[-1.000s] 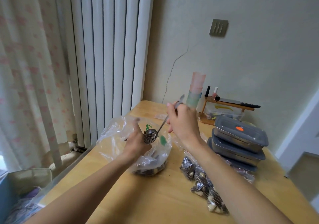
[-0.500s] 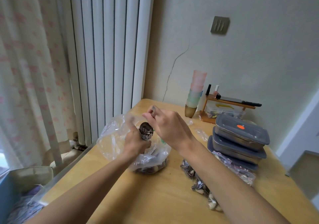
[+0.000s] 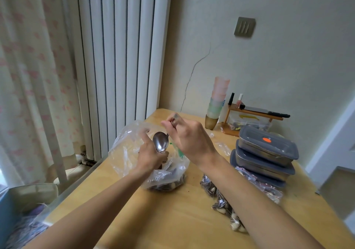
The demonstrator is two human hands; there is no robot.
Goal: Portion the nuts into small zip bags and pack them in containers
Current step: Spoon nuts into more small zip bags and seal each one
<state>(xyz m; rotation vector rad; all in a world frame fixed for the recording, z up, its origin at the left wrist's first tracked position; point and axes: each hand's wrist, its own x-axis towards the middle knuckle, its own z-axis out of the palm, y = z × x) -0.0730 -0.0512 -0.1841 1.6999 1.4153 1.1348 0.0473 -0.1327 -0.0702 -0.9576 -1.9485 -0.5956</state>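
Nearest the camera, small filled zip bags [image 3: 223, 202] of dark seeds and pale nuts lie in a row on the wooden table [image 3: 172, 216], partly under the right forearm, the row running from near the viewer away toward the containers. Farther in, the left hand [image 3: 148, 155] has its fingers curled, gripping something inside the mouth of the large clear plastic bag [image 3: 126, 152]; what exactly it pinches is hidden, and whether it is a small bag I cannot tell. A heap of nuts [image 3: 167, 185] sits in the bottom of that bag, below and just right of the left fingers. The right hand [image 3: 189, 139] is just beside the left, its fingers curled round the handle of a metal spoon [image 3: 161, 143]. The spoon's long axis slants from the handle tip above the right fingers down and left to the bowl, which points downward, touching the left hand, its shiny face toward the camera. Beyond the right fingers, to their right, stacked grey lidded containers [image 3: 267, 152] stand on the table.
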